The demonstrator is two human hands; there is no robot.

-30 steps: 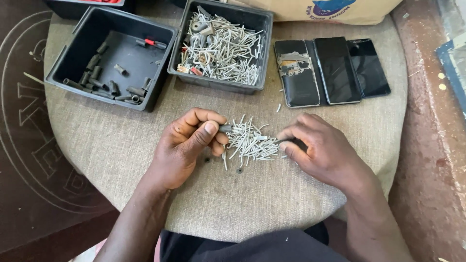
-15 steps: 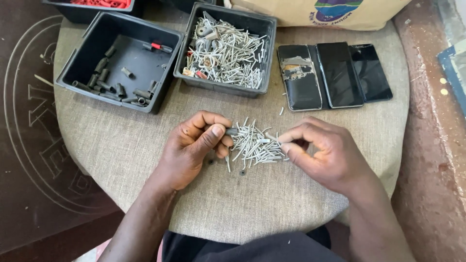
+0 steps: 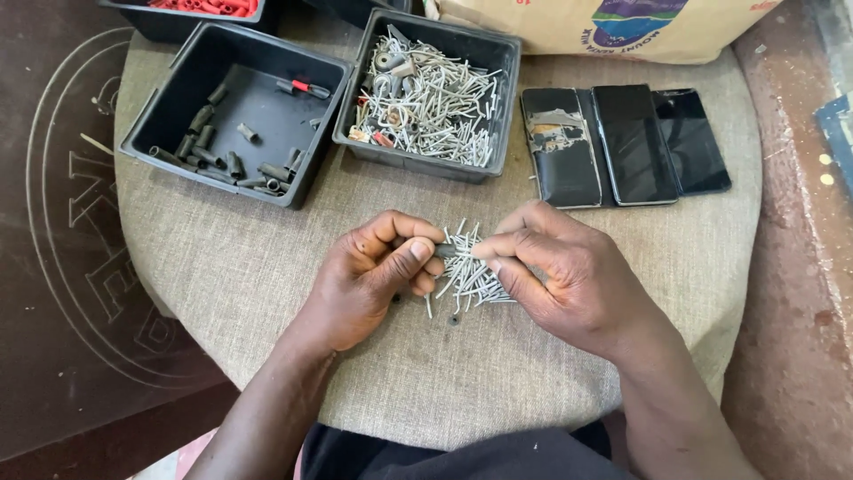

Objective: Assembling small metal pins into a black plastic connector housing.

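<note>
A loose pile of small grey metal pins (image 3: 469,283) lies on the burlap-covered round top (image 3: 267,284). My left hand (image 3: 373,277) is curled just left of the pile, thumb and fingers pinching a short dark grey sleeve (image 3: 447,252). My right hand (image 3: 569,286) reaches in from the right and partly covers the pile. Its thumb and forefinger pinch a thin pin at the end of that sleeve. The fingertips of both hands nearly touch above the pile.
Behind the hands stand a black tray (image 3: 418,165) heaped with pins and a black tray (image 3: 142,133) with several dark sleeves. A tray of red pieces (image 3: 204,7) sits top left, three dark phones (image 3: 622,142) at right, a paper sack (image 3: 569,27) behind.
My right hand has moved left across the pile until its fingertips meet the left hand's. The left hand has stayed curled in the same spot.
</note>
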